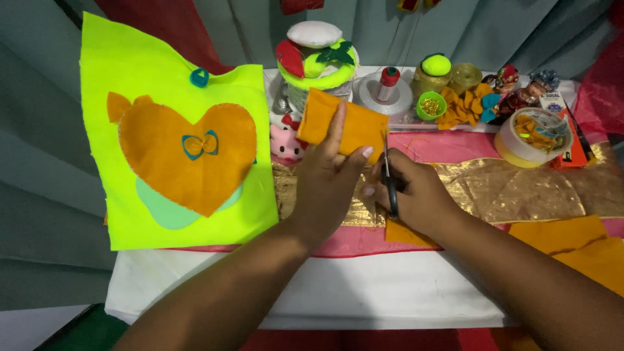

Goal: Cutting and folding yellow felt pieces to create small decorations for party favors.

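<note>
A folded piece of orange felt (341, 123) is held up above the middle of the table (364, 292) by the left hand (328, 185), whose fingers are closed on its lower edge with the thumb behind. The right hand (416, 195) is wrapped shut around the handles of a pair of scissors (389, 179), whose blades are set against the felt's right edge. The felt is judged light, soft and limp yet not slippery, so it is best pinched close to the cut line and kept taut. A neon-yellow felt panel with an orange heart (185, 156) lies at the table's left edge.
</note>
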